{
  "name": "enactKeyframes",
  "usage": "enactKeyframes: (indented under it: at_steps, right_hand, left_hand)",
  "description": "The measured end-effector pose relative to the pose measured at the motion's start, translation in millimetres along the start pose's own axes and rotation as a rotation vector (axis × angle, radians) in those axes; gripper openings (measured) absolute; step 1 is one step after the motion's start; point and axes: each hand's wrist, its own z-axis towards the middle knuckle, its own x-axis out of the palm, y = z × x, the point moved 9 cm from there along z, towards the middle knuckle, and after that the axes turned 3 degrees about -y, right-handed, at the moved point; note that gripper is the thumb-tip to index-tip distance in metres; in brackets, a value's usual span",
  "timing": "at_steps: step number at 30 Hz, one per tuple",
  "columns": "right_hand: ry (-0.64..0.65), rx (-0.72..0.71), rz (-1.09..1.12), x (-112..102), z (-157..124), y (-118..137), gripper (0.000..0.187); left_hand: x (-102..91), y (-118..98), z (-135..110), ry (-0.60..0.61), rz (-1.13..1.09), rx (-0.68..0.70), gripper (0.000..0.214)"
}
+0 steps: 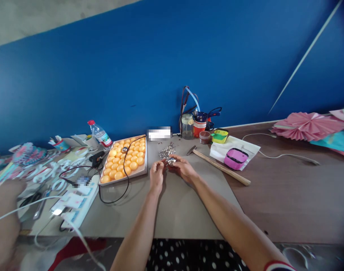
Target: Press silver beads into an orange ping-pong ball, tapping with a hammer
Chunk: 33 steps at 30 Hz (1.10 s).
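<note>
A small, round, shiny silver piece sits in the fingers of my right hand, which are closed around it. Close beside it on the left is my left hand, its fingers pinched together; whatever may be between those fingertips is too small to make out. Just beyond both hands lies a loose heap of small silver metal bits on the grey mat. To the right of my right hand, a hammer with a wooden handle rests across the mat's edge.
A tray of orange balls with a black cord over it stands left. Behind are a glass jar, red cup and water bottle. A purple pouch lies right. Another person's arm reaches in beside the power strip.
</note>
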Motion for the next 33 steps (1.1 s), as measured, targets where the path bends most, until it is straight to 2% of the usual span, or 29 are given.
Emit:
enactKeyframes:
  at_steps: [3, 10, 13, 27, 33]
  right_hand:
    - [0.021, 0.008, 0.043, 1.2, 0.5, 0.4, 0.047]
    - [0.110, 0.013, 0.047, 7.7, 1.2, -5.5, 0.046]
    - [0.125, 0.015, 0.043, 9.4, 1.0, -6.9, 0.043]
    - [0.129, -0.044, 0.118, 6.2, 4.2, 1.0, 0.040]
    - [0.102, -0.012, 0.081, 5.6, 2.7, 0.1, 0.043]
  left_hand:
    - [-3.2, 6.1, 1.7, -0.024, -0.101, -0.068, 0.027]
    - [-15.3, 6.1, 5.3, -0.128, 0.016, -0.020, 0.023]
    - [-16.8, 5.8, 6.2, -0.138, 0.063, -0.010, 0.021]
    - [0.4, -8.3, 2.0, 0.019, 0.290, 0.096, 0.024]
    - [5.0, -11.0, -1.1, 0.061, 0.220, 0.100, 0.032]
